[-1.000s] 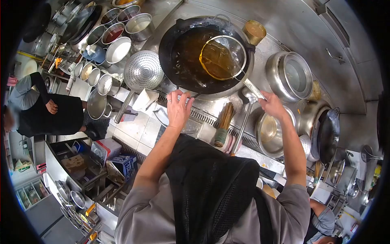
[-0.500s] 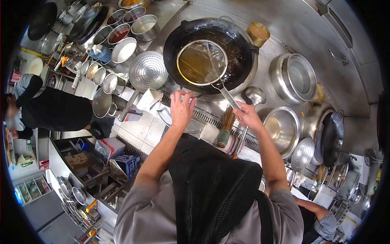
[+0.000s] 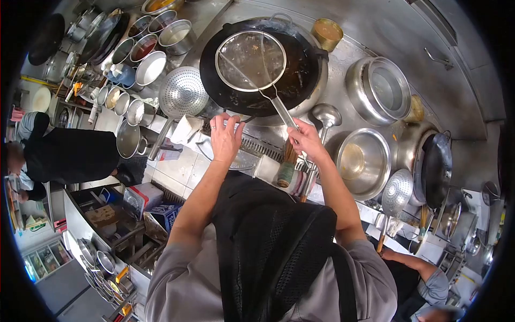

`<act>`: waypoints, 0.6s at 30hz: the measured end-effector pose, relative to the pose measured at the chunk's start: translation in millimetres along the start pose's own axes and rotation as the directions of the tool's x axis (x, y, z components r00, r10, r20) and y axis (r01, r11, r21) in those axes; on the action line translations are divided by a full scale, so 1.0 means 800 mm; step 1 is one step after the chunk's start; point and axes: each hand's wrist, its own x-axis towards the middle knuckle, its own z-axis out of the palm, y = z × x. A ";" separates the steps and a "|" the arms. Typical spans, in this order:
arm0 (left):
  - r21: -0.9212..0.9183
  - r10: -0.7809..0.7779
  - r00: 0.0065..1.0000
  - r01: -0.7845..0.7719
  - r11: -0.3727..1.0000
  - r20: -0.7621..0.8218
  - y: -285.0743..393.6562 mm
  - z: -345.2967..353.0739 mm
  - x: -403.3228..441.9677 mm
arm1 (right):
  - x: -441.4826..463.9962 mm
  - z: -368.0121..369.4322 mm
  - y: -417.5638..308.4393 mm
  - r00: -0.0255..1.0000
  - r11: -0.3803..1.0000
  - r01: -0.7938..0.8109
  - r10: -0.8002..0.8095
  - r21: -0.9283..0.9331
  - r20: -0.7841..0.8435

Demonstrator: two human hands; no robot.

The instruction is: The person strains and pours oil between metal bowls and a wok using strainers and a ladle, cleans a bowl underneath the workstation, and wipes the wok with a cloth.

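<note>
In the head view, my right hand (image 3: 307, 140) is closed round the flat metal handle of a round fine-mesh strainer (image 3: 252, 60). The strainer hangs over a black wok (image 3: 217, 94), and I make out no food in its mesh. Dark, shiny liquid shows in the wok beside the strainer's rim. My left hand (image 3: 225, 140) is at the wok's near edge, its fingers curled over the dark loop handle there. A bundled bamboo brush (image 3: 287, 169) and a ladle (image 3: 326, 115) lie just by my right hand.
A perforated skimmer (image 3: 183, 91) rests left of the wok. Steel basins (image 3: 365, 161) and stacked pots (image 3: 383, 88) stand to the right. A tin can (image 3: 327, 35) is behind the wok. Seasoning containers (image 3: 151, 67) line the left. Co-workers (image 3: 70, 155) stand at both sides.
The strainer has lifted off the liquid in the wok, and the brown liquid seen through its mesh is gone. My left hand stays on the wok handle. The whole view has shifted slightly.
</note>
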 end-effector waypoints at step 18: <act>0.036 0.017 1.000 -0.017 0.999 -0.012 0.000 0.003 -0.002 | -0.012 -0.018 -0.002 0.984 0.978 0.105 -0.076 0.178 -0.161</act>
